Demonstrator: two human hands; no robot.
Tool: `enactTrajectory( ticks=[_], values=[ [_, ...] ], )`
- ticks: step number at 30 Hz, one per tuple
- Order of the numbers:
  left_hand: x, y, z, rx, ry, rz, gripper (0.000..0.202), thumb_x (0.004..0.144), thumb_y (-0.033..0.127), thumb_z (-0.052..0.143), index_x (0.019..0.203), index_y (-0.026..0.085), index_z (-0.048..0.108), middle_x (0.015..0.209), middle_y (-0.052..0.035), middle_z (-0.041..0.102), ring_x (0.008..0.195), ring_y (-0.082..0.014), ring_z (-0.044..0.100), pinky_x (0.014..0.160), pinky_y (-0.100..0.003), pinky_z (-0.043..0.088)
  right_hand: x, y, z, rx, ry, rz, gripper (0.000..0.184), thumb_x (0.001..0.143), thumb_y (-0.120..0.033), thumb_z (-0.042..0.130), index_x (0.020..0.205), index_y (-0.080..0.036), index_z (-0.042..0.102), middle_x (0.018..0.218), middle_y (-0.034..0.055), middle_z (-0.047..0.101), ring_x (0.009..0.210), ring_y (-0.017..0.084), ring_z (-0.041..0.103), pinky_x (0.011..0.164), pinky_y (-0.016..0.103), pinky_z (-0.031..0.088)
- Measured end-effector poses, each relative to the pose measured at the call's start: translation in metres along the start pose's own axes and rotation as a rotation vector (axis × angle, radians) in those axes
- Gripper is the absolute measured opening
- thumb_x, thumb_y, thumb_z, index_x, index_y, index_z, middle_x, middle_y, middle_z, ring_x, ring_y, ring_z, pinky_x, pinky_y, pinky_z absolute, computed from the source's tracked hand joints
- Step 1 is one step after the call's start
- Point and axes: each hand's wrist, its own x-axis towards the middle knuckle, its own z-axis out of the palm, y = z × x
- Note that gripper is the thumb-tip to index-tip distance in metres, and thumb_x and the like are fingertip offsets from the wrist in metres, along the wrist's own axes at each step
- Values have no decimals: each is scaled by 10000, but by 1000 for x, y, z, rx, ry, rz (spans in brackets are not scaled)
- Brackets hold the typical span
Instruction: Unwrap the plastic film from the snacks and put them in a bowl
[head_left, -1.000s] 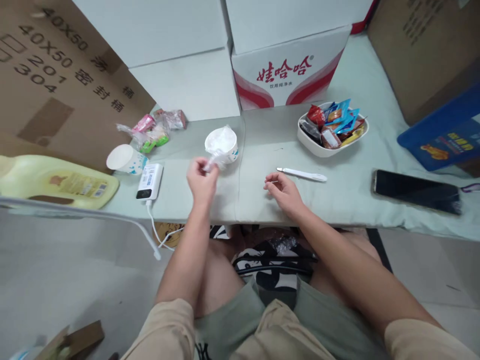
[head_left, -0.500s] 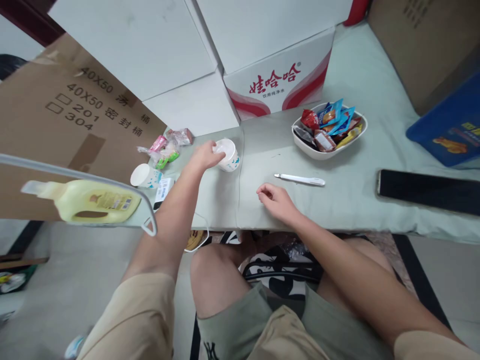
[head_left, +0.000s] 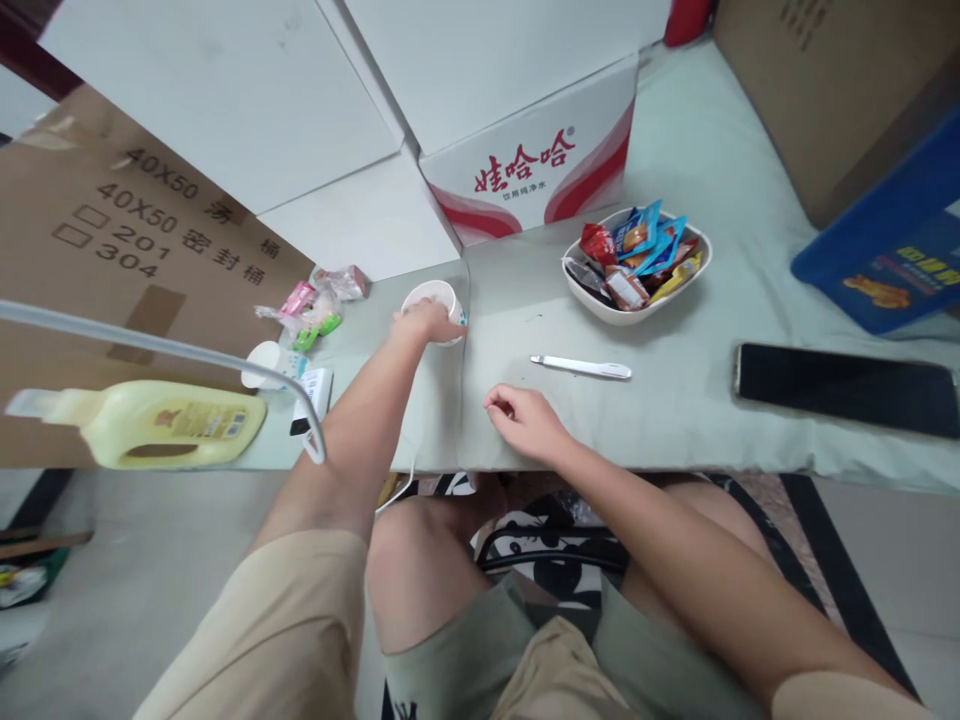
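Paper cup [head_left: 442, 293], smooth phone [head_left: 847, 390]

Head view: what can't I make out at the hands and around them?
Head view, paper cup: most of its inside is covered by the left hand.
Head view, right hand: curled fingers hide its palm, so whether it holds anything is unclear.
Head view, power bank: partly hidden behind the grey bar.
Head view, blue package: cut off by the right edge.

White paper cup [head_left: 448, 295] with blue marks low on its side, standing mouth up, left of centre, on the pale green cloth of the bench [head_left: 517, 290]. Its front is mostly hidden, its contents unclear.
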Motion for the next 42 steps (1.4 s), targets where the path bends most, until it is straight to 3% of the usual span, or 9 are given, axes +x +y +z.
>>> enactTrajectory(
  ticks=[4,12,15,19,24,28,35,39,42],
  values=[
    [-6,4,0,43,55,-37,808,815,608,535,1474,142,537,1620,-242,382,1486,-466,336,1174,-640,264,-2,0,0,-24,-4,-12,100,849,-190,542,851,-217,638,709,-18,649,617,133,539,648,255,382],
    [-19,-35,-13,-275,100,26,693,782,601,617,1354,209,626,1330,-121,695,1249,-323,624,1047,-381,461,-7,0,-2,-48,22,-46,118,839,-186,537,842,-212,652,702,-14,659,617,134,541,644,258,385],
    [-30,-60,-15,-471,338,38,492,901,520,478,1205,198,693,1211,-97,735,1134,-274,661,990,-347,489,-8,3,1,-29,39,-56,121,840,-201,527,842,-213,648,707,-11,668,622,139,558,644,262,399],
    [-31,-109,11,-582,633,-235,387,932,388,417,1092,183,703,1122,-106,731,1124,-290,636,1011,-386,479,-11,9,7,-60,98,-98,148,849,-223,508,883,-213,651,754,7,689,652,152,587,654,274,420],
    [-14,-170,81,-584,394,-433,479,804,308,571,1255,173,653,1225,-143,675,1221,-326,591,1072,-436,450,-15,14,15,-194,102,-183,156,850,-195,500,901,-216,646,801,29,702,723,177,632,671,286,441],
    [12,-191,117,-548,355,-435,496,787,288,633,1268,171,663,1506,-174,454,1413,-346,433,1169,-488,367,-19,15,19,-306,68,-299,166,892,-169,479,912,-213,638,824,36,712,716,171,643,666,281,454],
    [74,-213,117,-273,333,-349,476,852,345,588,1293,189,674,1636,-115,340,1553,-368,135,1226,-603,97,-18,13,25,-463,17,-407,145,928,-134,483,908,-213,603,750,5,690,662,161,626,665,285,453],
    [96,-226,115,-234,278,-345,554,886,408,546,1368,141,605,1598,-150,421,1549,-347,153,1219,-613,-1,-15,10,26,-486,4,-401,146,934,-133,478,891,-219,587,726,-2,676,637,157,604,637,286,430],
    [98,-231,119,-297,350,-306,620,851,498,579,1308,81,609,1463,-139,560,1512,-336,215,1217,-592,-39,-13,10,27,-488,-12,-379,144,927,-144,484,879,-226,591,715,1,674,628,162,598,626,295,420]
  ],
)
